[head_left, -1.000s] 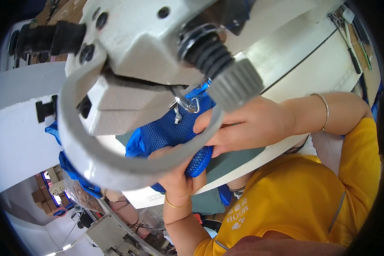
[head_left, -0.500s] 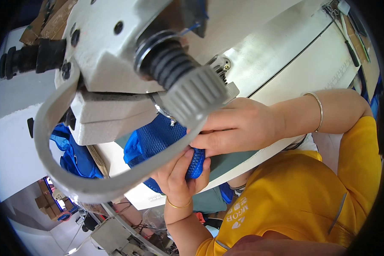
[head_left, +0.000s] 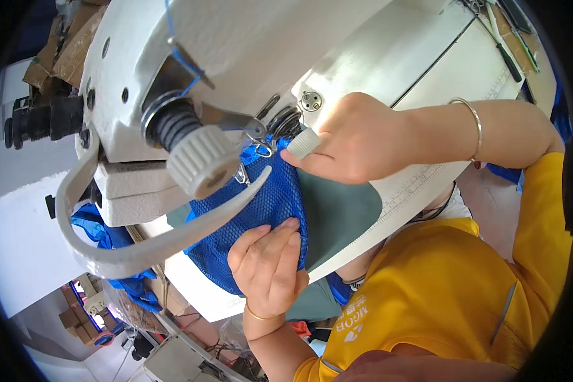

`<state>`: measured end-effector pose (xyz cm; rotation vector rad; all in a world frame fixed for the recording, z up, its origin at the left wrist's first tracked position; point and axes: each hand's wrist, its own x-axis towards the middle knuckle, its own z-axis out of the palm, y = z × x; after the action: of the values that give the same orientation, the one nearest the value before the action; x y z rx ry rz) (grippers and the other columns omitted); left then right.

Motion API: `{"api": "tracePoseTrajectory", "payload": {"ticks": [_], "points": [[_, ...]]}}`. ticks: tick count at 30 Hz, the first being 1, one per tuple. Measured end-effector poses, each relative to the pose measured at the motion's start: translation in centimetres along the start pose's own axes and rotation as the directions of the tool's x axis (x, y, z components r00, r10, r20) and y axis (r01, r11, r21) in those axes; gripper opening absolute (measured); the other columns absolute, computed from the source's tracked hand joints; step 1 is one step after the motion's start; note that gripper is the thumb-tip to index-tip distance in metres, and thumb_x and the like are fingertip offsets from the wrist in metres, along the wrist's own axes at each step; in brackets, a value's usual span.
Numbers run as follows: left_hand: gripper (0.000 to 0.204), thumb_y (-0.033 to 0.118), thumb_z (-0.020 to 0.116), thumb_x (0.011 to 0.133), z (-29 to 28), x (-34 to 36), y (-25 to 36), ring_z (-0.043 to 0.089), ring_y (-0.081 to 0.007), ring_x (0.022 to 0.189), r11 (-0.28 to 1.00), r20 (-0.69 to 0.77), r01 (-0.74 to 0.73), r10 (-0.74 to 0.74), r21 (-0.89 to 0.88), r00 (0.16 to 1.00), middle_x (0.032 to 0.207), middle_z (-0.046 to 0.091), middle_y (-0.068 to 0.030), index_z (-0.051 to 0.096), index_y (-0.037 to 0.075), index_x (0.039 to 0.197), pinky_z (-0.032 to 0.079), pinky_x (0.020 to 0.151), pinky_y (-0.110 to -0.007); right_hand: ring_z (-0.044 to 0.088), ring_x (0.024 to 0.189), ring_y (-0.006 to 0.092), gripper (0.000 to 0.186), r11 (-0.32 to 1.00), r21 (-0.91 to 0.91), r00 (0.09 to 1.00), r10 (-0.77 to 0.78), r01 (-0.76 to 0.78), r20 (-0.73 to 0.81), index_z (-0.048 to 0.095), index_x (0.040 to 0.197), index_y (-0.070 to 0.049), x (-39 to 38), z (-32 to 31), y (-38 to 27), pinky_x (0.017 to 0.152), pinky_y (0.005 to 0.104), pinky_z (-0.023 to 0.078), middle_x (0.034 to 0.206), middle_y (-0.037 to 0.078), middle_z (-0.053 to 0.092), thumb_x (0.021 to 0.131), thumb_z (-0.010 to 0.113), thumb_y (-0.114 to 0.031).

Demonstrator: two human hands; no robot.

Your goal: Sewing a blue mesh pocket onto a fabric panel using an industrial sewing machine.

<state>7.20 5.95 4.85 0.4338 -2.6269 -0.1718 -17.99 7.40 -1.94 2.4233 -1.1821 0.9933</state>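
The left hand (head_left: 267,267) rests bent, close-together fingers on the blue mesh cloth (head_left: 286,184), by the white machine (head_left: 248,51). The right hand (head_left: 356,140) is curled up, touching the cloth's edge. I can't tell if either pinches. The yellow shirt (head_left: 439,293) has white letters.

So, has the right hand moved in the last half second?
Yes: judged against the round metal disc, the right hand has moved up the picture, closer to it.
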Motion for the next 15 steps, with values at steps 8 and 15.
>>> {"api": "tracePoseTrajectory", "payload": {"ticks": [8, 15], "points": [[0.011, 0.003, 0.062, 0.085, 0.9, 0.8, 0.9, 0.071, -0.0208, 0.095, 0.964, 0.058, -0.213, 0.206, 0.160, 0.977, 0.100, 0.074, -0.0097, 0.070, 0.004, 0.093, 0.051, 0.089, -0.032, 0.054, 0.056, 0.0182, 0.013, 1.000, 0.019, 0.995, 0.009, -0.011, 0.100, 0.059, 0.079, -0.006, 0.2, 0.5, -0.2, 0.044, 0.0318, 0.043, 0.066, 0.001, 0.051, 0.069, 0.063, -0.013], [0.015, 0.010, 0.057, 0.090, 2.5, 1.3, 2.1, 0.070, -0.0224, 0.099, 0.915, 0.177, -0.331, 0.296, 0.229, 0.939, 0.101, 0.073, -0.0099, 0.071, 0.005, 0.091, 0.050, 0.092, -0.032, 0.059, 0.104, 0.0276, 0.021, 0.962, 0.217, 0.987, 0.157, -0.163, 0.040, 0.065, 0.092, 0.003, -6.3, -3.4, -7.1, 0.083, 0.0378, 0.054, 0.106, 0.013, 0.060, 0.077, 0.066, -0.012]]}}
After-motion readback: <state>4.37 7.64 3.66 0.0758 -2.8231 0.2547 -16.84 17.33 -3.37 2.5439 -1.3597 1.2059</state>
